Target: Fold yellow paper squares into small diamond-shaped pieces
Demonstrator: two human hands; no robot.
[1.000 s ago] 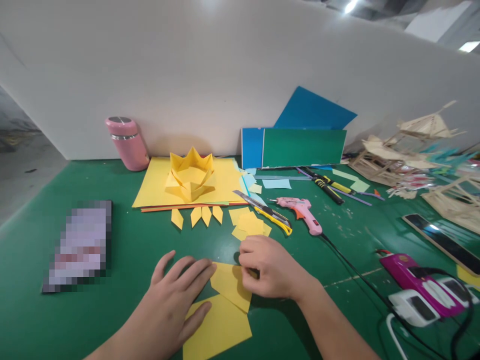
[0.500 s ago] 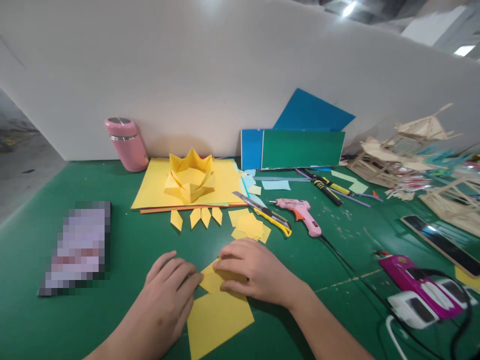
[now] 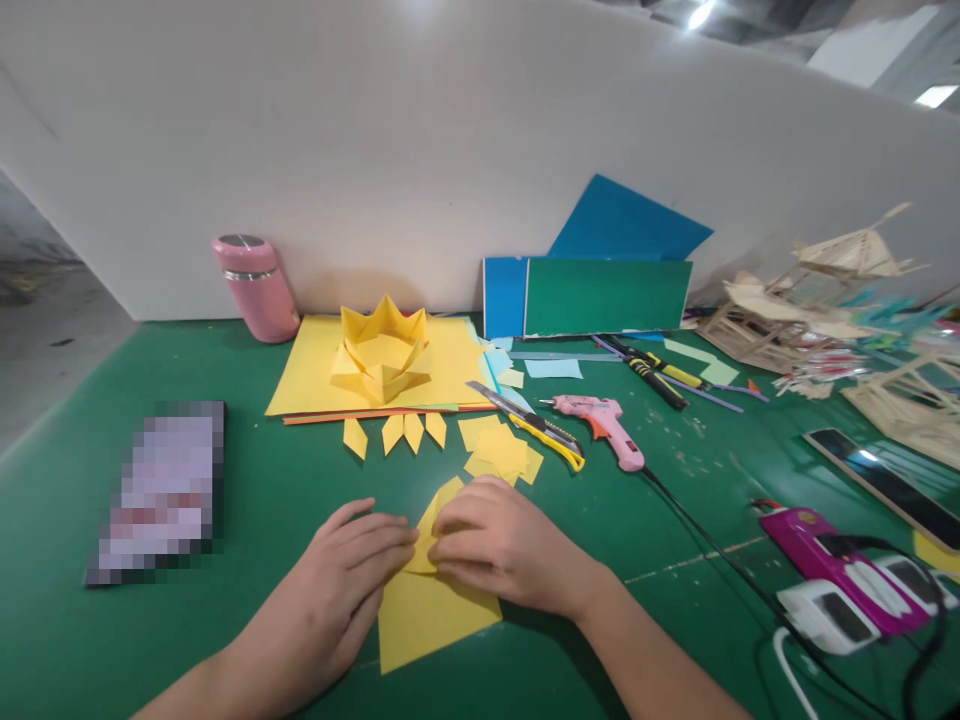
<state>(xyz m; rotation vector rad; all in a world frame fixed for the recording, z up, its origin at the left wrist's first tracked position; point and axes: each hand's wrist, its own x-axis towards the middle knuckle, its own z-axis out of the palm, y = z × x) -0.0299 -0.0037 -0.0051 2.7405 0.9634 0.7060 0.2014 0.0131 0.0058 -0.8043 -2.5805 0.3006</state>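
Note:
A sheet of yellow paper [image 3: 439, 622] lies at the front of the green table, its upper part raised into a folded flap [image 3: 426, 548]. My left hand [image 3: 352, 575] is closed, fingertips pinching the flap's left edge. From the other side, my right hand [image 3: 502, 545] grips the same paper with curled fingers; its thumb is mostly hidden. Just beyond my hands are several small yellow squares [image 3: 499, 450] in a loose pile and a few folded yellow diamonds [image 3: 413, 433] in a row. Behind these, a folded yellow paper crown shape [image 3: 382, 375] stands on stacked yellow sheets [image 3: 300, 375].
Right of the small squares lie a yellow utility knife [image 3: 547, 437], blade out, and a pink glue gun [image 3: 600, 418] with a black cord. A purple power strip [image 3: 847, 575], a phone [image 3: 885, 485] and wooden stick models [image 3: 780, 325] are farther right. At back left stands a pink flask [image 3: 259, 290].
The paper's upper part has been turned into a narrower, upright flap. The lower sheet has shifted away from me, and my left fingers have come closer to my right ones.

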